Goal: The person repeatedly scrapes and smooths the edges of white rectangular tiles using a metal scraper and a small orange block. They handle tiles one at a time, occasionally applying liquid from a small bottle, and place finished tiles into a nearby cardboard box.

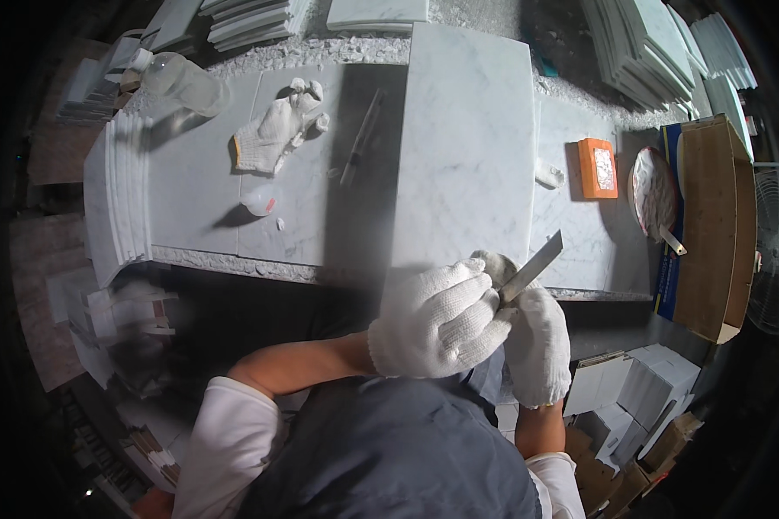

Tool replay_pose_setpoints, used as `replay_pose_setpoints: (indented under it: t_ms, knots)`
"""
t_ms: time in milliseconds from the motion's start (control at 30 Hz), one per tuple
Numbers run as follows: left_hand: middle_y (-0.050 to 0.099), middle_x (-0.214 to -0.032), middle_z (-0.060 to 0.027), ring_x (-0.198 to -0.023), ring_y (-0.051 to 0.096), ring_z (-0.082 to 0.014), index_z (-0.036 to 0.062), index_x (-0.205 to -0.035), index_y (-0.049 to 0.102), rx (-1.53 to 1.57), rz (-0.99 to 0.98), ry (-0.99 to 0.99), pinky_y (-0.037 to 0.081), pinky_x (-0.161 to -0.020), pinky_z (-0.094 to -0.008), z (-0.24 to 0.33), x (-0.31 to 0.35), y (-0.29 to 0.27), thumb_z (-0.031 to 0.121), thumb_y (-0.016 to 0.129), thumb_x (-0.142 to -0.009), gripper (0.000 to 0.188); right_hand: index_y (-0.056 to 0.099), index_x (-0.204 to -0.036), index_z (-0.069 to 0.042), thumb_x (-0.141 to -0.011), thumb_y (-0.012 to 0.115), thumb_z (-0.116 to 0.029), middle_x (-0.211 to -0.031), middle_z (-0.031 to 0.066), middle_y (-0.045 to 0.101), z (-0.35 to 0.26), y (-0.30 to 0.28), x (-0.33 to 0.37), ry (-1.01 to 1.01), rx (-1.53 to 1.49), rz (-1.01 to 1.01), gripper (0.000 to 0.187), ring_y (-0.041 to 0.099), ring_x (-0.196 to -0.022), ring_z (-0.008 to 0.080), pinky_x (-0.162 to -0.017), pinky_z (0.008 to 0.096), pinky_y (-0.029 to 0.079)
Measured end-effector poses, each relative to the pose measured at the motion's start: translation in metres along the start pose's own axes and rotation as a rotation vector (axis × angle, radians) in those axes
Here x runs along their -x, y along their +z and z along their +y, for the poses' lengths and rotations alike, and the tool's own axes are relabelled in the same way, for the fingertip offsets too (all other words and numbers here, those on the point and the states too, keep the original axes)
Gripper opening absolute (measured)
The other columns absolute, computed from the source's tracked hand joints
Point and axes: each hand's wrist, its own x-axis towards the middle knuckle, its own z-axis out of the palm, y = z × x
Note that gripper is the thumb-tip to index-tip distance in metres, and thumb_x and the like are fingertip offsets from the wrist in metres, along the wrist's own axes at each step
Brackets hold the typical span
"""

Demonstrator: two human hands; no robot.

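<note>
A flat metal blade (pixel 535 264) with a slanted end points up and to the right from between my hands. Its lower end is hidden by gloved fingers, so any handle does not show. My left hand (pixel 441 322), in a white knitted glove, is closed with its fingertips at the base of the blade. Close beside it, my right hand (pixel 538 337), in a matching glove, is curled around the same end. Both hands are at the front edge of a long grey-veined white marble-look slab (pixel 467 138), which lies on the worktable.
A spare glove (pixel 273 134), a clear plastic bottle (pixel 182 82) and a thin clear stick (pixel 362 138) lie to the left. An orange box (pixel 597 169), a round dusty dish (pixel 653 192) and a cardboard box (pixel 710 229) are on the right. Tile stacks (pixel 636 52) stand behind.
</note>
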Motion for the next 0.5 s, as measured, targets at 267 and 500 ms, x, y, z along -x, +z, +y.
replay_pose_setpoints:
  t_ms: [267,500]
  knots:
    - [0.071,-0.114,-0.0077,-0.116,0.067,-0.0298,0.0173,-0.102,0.076,0.089,-0.15,0.061,0.057,-0.101,-0.0423,-0.009,0.0,-0.004,0.011,0.073,-0.085,0.018,0.067,-0.123,0.004,-0.102,0.054,-0.026,-0.103,0.0099,0.071,-0.021,-0.004,-0.006,0.101,0.012,0.066,0.039,0.064,-0.088,0.0163,-0.079,0.0321,0.051]
    - [0.071,-0.121,-0.0038,-0.108,0.07,-0.0236,0.0159,-0.115,0.075,0.185,-0.027,-0.133,0.058,-0.098,-0.0393,-0.018,-0.005,-0.004,0.019,0.082,-0.083,0.034,0.064,-0.137,0.004,-0.102,0.058,-0.031,-0.112,0.0134,0.073,-0.032,-0.001,-0.021,0.109,0.108,0.054,0.05,0.067,-0.091,0.0156,-0.084,0.0297,0.054]
